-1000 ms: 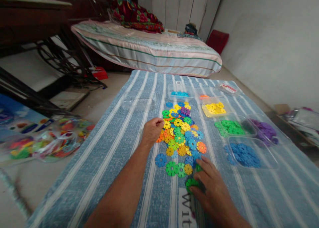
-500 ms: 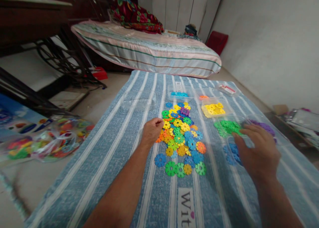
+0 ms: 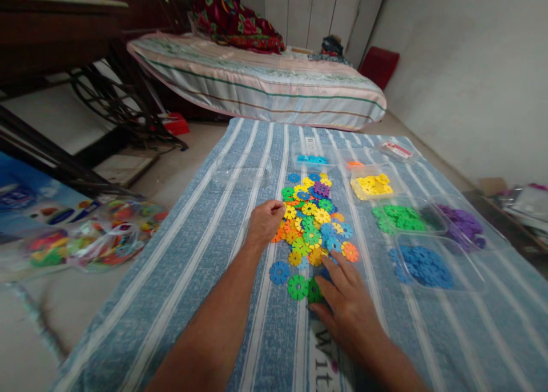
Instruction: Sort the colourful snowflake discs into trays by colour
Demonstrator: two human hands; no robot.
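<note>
A loose pile of notched plastic discs (image 3: 309, 209) in yellow, green, blue, orange and purple lies on the striped cloth. At the pile's left edge my left hand (image 3: 265, 221) rests with its fingers curled together; whatever they hold, if anything, is hidden. My right hand (image 3: 345, 292) reaches over the near end of the pile, fingers apart, and covers several discs. Its thumb and index finger are by a green disc (image 3: 314, 290). Another green disc (image 3: 297, 287) and a blue disc (image 3: 279, 273) lie just left of it.
Clear boxes on the right hold sorted discs: blue (image 3: 426, 266), green (image 3: 400, 218), purple (image 3: 462, 226) and yellow (image 3: 371, 186). Farther back are light blue discs (image 3: 312, 160) and an orange one (image 3: 354, 165). A clear container (image 3: 242, 172) stands back left. Bagged toys (image 3: 103, 238) lie on the floor.
My right hand has moved left from above the green and blue boxes to the near end of the pile. My left hand has stayed at the pile's left edge, still curled.
</note>
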